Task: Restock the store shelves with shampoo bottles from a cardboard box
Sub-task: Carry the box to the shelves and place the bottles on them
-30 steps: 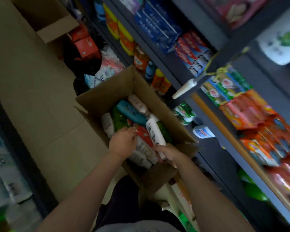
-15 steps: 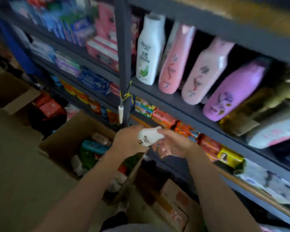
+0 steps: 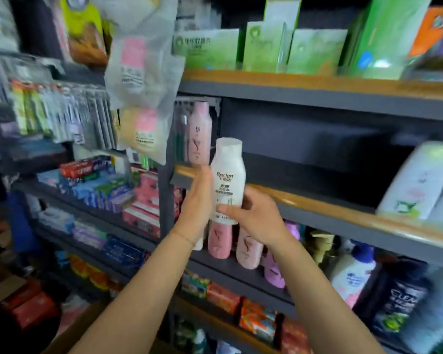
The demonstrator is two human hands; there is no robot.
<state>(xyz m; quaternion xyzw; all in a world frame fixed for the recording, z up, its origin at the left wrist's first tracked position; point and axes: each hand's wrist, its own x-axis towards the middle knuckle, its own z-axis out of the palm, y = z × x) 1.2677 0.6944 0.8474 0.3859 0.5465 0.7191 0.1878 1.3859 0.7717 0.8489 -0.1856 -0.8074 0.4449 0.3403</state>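
Held upright between both hands: white shampoo bottle (image 3: 228, 180), left hand (image 3: 198, 200) flat along its left side, fingers straight up against it, right hand (image 3: 253, 215) curled round its lower right with thumb across the front label. Just behind the grip, wooden-edged shelf (image 3: 317, 203), with a pink bottle (image 3: 199, 135) standing up-left of the held one. Below the hands, more pink bottles (image 3: 219, 241) on the lower shelf; far right, a tilted pale bottle (image 3: 417, 180).

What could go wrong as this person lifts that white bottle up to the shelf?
The white bottle is pinched low by the right hand while the left hand only steadies its side, so it might tip. Its base could catch the shelf's wooden lip, or it could knock the pink bottle behind.
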